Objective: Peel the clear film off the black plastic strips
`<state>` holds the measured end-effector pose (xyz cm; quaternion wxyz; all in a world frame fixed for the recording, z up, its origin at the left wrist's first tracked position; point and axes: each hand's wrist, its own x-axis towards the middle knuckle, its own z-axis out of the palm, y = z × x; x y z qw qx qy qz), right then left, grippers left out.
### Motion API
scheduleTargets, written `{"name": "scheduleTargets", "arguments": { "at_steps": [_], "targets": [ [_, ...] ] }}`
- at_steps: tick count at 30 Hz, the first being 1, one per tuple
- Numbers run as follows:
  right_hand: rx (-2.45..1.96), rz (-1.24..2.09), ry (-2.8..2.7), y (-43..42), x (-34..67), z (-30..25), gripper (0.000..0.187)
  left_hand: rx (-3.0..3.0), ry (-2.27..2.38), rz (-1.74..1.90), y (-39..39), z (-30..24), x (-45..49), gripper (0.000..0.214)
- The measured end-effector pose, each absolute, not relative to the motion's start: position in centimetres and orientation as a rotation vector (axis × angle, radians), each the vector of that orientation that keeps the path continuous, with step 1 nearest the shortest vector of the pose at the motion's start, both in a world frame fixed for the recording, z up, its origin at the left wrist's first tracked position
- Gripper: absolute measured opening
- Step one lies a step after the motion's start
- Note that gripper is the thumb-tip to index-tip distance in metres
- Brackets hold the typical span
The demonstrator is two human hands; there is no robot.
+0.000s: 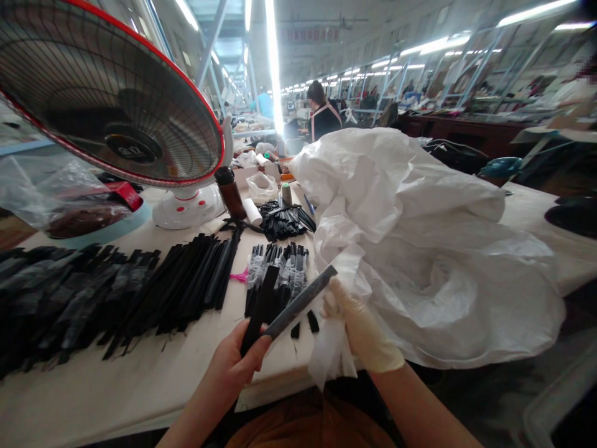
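Observation:
My left hand [233, 354], bare, is closed around the lower ends of two strips. One is a matte black fabric strip [262, 305] pointing up; the other is a dark grey, shinier strip [301, 302] slanting up to the right. My right hand [366, 330] wears a pale thin glove, its fingers curled beside the grey strip's far end. Thin white strips [332, 356], like paper or film, hang from the gloved fingers. Behind the held strips lie bundles of black strips [298, 264] with clear wrapping.
A large white plastic bag [420, 249] bulges on the right. Rows of black strips [196, 280] cover the table's left side. Behind them stand a red-rimmed fan [140, 146] and a brown bottle [230, 193]. Another person [324, 118] is farther back.

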<state>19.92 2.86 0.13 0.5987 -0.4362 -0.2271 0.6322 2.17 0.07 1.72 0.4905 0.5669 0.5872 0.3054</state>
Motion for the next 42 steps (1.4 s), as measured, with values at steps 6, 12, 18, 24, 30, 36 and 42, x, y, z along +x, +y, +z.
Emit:
{"name": "scheduleTargets", "arguments": {
  "at_steps": [6, 12, 18, 24, 30, 36, 42],
  "targets": [
    [-0.977, 1.567, -0.531, 1.8, 16.9, -1.7, 0.031, 1.405, 1.469, 0.891, 0.3, 0.5, 2.9, 0.025],
    [-0.917, 1.6, -0.377, 2.4, 18.0, -2.4, 0.032, 1.516, 1.362, 0.727, -0.8, -0.1, 2.1, 0.022],
    [-0.919, 1.696, -0.411, 2.5, 17.6, -1.6, 0.025, 1.578, 1.548, 0.834, 2.1, 0.2, 1.1, 0.024],
    [-0.738, 1.861, -0.382, 4.8, 20.4, -0.6, 0.033, 1.579, 1.742, 0.818, 10.2, 0.9, 0.2, 0.017],
    [-0.689, 1.833, -0.361, 5.0, 21.2, -0.8, 0.022, 1.678, 1.69, 0.806, 9.9, 1.7, 1.0, 0.025],
    [-0.622, 1.895, -0.363, 5.6, 20.7, -1.2, 0.023, 1.639, 1.382, 0.637, 4.9, 1.4, 2.6, 0.035],
    [-0.654, 1.887, -0.625, 4.2, 21.5, -1.5, 0.038, 1.582, 1.359, 0.649, 3.8, 1.7, 4.3, 0.023]
  ]
}}
